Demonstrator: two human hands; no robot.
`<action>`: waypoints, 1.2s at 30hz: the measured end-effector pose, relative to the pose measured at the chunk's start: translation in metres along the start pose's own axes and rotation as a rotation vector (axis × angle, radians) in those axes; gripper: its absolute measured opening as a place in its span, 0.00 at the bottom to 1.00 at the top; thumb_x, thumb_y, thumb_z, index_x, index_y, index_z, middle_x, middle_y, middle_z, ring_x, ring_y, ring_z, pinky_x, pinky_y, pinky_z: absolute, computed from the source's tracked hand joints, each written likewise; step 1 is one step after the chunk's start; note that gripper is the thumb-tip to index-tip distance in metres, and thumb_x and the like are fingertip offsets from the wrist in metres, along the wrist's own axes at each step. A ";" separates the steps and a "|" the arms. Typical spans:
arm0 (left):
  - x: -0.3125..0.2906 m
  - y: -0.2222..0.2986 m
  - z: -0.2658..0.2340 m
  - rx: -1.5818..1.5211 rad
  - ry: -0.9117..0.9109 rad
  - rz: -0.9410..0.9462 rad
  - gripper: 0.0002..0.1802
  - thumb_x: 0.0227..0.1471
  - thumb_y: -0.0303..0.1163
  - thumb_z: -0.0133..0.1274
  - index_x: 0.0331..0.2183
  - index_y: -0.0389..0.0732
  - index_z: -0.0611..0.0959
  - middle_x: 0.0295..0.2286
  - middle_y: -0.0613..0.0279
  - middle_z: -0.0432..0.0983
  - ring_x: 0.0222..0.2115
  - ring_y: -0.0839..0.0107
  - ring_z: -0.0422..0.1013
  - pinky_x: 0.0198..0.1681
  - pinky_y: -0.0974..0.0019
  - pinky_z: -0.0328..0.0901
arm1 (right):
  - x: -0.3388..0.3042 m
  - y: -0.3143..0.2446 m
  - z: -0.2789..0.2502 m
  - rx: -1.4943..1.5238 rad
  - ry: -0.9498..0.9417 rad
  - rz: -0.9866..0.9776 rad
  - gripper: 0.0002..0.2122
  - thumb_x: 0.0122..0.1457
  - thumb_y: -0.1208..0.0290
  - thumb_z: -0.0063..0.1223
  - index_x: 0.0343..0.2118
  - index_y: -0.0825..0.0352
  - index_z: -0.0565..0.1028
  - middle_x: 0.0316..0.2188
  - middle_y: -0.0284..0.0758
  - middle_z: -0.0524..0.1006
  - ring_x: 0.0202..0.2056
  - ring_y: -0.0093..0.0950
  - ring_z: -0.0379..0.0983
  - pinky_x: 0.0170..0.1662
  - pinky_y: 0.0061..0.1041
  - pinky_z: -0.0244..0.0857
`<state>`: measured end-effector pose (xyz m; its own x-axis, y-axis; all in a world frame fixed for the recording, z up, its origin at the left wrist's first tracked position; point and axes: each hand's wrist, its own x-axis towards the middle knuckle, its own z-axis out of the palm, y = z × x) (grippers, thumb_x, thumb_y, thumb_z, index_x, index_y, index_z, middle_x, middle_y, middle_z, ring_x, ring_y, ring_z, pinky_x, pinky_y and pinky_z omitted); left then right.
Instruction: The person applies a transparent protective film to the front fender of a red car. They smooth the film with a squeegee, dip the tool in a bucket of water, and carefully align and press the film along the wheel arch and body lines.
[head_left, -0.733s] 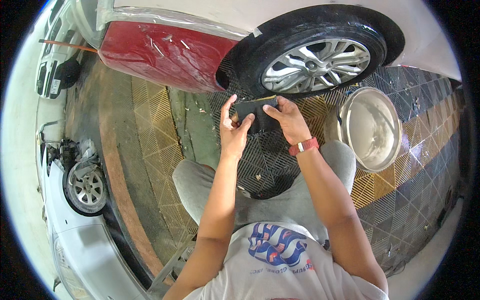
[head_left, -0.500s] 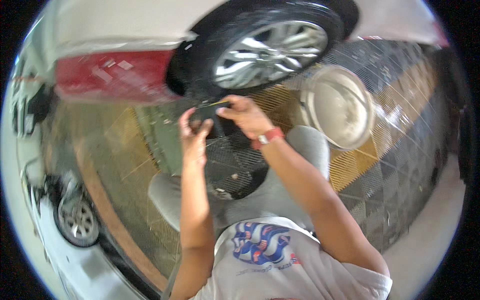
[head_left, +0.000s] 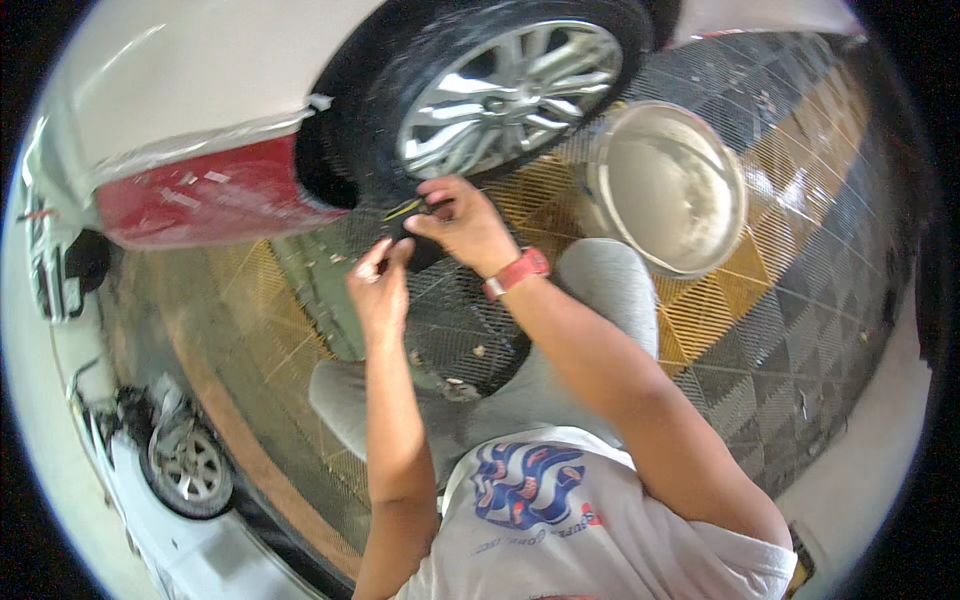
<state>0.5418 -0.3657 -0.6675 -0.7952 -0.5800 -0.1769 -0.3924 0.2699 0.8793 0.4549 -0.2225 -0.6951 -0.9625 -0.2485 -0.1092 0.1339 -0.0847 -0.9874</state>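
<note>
My right hand (head_left: 465, 228), with a red watch on its wrist, pinches a thin dark sheet (head_left: 425, 254) that shows a yellow edge. Just below and to the left, my left hand (head_left: 379, 298) has its thumb and fingertips closed at the lower left side of the same sheet. What the sheet is made of cannot be told. Both hands are held in front of the black tire (head_left: 368, 120), above the floor and between my knees. My fingers hide part of the sheet.
A large car wheel (head_left: 510, 100) fills the top, beside a red lower panel (head_left: 205, 190) edged with masking film. To the right stands a round pale bucket (head_left: 665, 190) with cloudy contents. Patterned floor tiles (head_left: 790, 230) lie around. Another car (head_left: 195, 540) is at lower left.
The sheet has turned in my hands, and its yellow edge has moved left. My left hand has dropped slightly, and my right has moved a little left. The whole view has tilted.
</note>
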 end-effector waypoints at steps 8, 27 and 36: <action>-0.001 0.012 -0.003 -0.393 -0.129 -0.093 0.12 0.60 0.32 0.68 0.41 0.34 0.88 0.31 0.71 0.80 0.30 0.82 0.70 0.35 0.75 0.64 | 0.004 0.003 -0.010 -0.005 -0.249 0.154 0.11 0.61 0.67 0.68 0.31 0.70 0.81 0.21 0.25 0.73 0.26 0.17 0.64 0.31 0.25 0.60; -0.001 0.008 0.008 -0.103 -0.170 -0.043 0.14 0.59 0.32 0.67 0.43 0.36 0.85 0.33 0.66 0.81 0.34 0.75 0.75 0.40 0.68 0.70 | 0.006 -0.014 -0.015 -0.291 -0.039 -0.092 0.12 0.59 0.67 0.68 0.33 0.72 0.80 0.23 0.45 0.75 0.24 0.31 0.71 0.32 0.33 0.67; 0.011 -0.021 -0.031 -0.530 -0.246 -0.356 0.11 0.55 0.33 0.71 0.37 0.41 0.86 0.28 0.68 0.82 0.26 0.78 0.74 0.29 0.71 0.69 | -0.011 -0.050 -0.018 -0.559 -0.216 -0.593 0.39 0.43 0.52 0.78 0.61 0.51 0.75 0.67 0.35 0.67 0.68 0.47 0.61 0.66 0.57 0.56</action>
<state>0.5557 -0.4011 -0.6743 -0.7663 -0.3551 -0.5354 -0.4199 -0.3538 0.8357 0.4545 -0.1984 -0.6470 -0.7628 -0.4974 0.4132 -0.5704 0.2167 -0.7922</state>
